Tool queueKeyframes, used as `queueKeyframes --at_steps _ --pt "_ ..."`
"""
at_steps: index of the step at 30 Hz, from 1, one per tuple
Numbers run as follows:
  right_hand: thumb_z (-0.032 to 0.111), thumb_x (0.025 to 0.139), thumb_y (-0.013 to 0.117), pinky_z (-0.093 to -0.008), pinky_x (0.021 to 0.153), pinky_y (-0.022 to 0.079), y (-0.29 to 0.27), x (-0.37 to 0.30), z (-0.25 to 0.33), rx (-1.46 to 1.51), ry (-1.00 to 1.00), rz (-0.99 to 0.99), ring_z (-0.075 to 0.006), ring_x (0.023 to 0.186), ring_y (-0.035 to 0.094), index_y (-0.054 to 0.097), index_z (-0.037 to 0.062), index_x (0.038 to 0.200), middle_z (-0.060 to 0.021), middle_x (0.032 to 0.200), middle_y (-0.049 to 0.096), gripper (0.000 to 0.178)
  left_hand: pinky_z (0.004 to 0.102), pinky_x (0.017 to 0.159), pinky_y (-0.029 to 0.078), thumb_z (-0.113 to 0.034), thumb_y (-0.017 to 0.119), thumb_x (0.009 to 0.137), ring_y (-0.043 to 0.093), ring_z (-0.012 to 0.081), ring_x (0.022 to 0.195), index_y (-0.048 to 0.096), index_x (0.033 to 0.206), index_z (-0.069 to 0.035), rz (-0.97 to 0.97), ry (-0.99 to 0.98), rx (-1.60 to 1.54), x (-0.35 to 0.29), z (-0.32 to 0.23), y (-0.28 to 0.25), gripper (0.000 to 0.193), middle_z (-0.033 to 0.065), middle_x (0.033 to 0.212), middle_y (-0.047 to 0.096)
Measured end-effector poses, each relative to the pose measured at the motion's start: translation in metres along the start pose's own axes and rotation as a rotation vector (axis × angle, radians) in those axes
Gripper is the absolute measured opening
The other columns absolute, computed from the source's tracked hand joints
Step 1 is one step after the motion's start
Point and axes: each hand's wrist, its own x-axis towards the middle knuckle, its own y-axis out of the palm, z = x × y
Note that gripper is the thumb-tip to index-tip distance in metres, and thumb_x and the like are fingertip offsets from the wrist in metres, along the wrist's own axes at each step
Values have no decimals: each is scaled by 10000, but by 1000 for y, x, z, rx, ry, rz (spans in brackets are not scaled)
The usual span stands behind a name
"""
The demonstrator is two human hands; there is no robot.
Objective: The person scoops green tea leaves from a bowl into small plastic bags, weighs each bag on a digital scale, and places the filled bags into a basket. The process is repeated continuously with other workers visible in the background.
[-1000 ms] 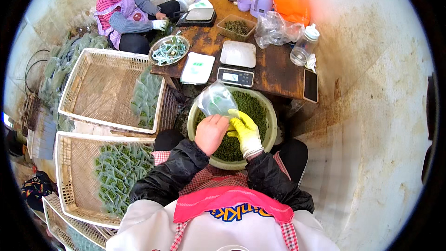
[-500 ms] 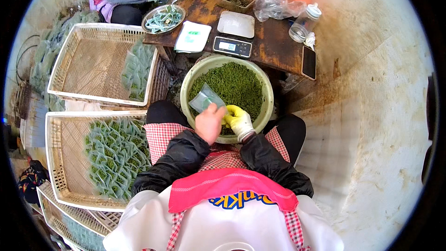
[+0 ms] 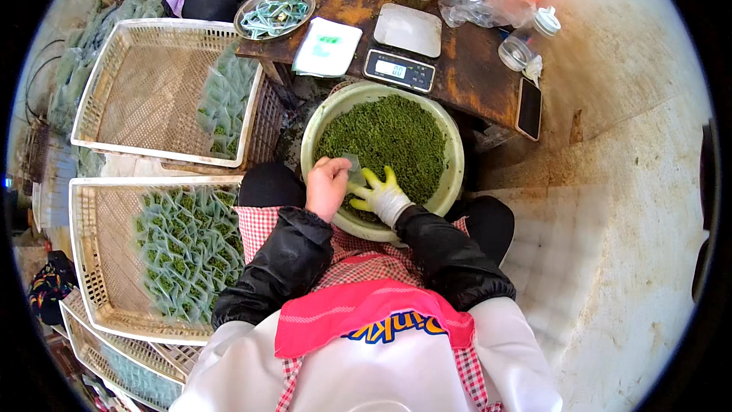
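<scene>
The bit I'd worry about is the little clear bag [image 3: 354,168] — it's over the near left part of the big basin [image 3: 455,159], pinched in the bare left hand [image 3: 328,187], and only a small piece pokes out past the fingers, so I can't tell if its mouth is open. If that pinch is lopsided or the film clings to itself, the mouth could fold over and anything aimed at it would land outside. The gloved right hand [image 3: 379,197] has its fingers spread apart right down by the small green bits [image 3: 396,137], nothing gripped that I can see, though what's under the palm is hidden. Its fingertips are just beside the bag, so a quick swipe could snag the thin plastic and yank it loose. The basin's between the knees [image 3: 272,192] and I can't see what it sits on — if it's wobbly, one bump could slop green bits over the rim. Also the scale [image 3: 400,70] is right at the front edge of the tabletop [image 3: 476,69], just past the basin, so a careless reach might nudge it, and stray crumbs on its plate [image 3: 408,29] would throw the reading off
</scene>
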Motion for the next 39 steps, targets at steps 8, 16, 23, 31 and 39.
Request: queueKeyframes --at_steps 8,16,23,31,39 --pt "129 793 659 -452 819 501 29 14 -41 662 590 -303 -369 993 593 606 174 1165 -125 1124 597 377 243 512 423 -60 595 870 530 99 546 664 936 23 -23 -96 -110 4 26 9 126 14 689 576" --pt "-78 797 663 -322 694 564 -55 -18 -37 2113 716 -1003 -189 822 636 570 62 1155 -69 982 642 395 243 424 368 -102 574 909 454 72 474 625 882 -13 166 -410 -418 1 0 17 107 -12 616 509" --pt "73 879 663 -321 910 501 -115 -38 -17 2314 341 -1052 -178 1046 603 529 64 1262 -67 1172 613 406 312 432 377 -91 513 926 470 137 471 615 932 8 287 -376 -346 -9 0 36 142 39 622 507" --pt "375 899 643 -377 1042 409 -130 -36 -14 2350 165 -951 -217 1210 516 479 92 1341 -77 1329 533 550 387 709 462 -40 493 883 576 336 777 614 1081 47 140 -214 -145 -9 59 61 248 195 854 596" --pt "213 903 645 -343 1039 374 -123 -27 -18 2182 -21 -985 -207 1187 514 474 45 1331 -75 1310 532 490 259 437 385 -23 374 947 422 96 460 546 1217 50 227 -273 -277 -6 35 53 328 10 624 472"
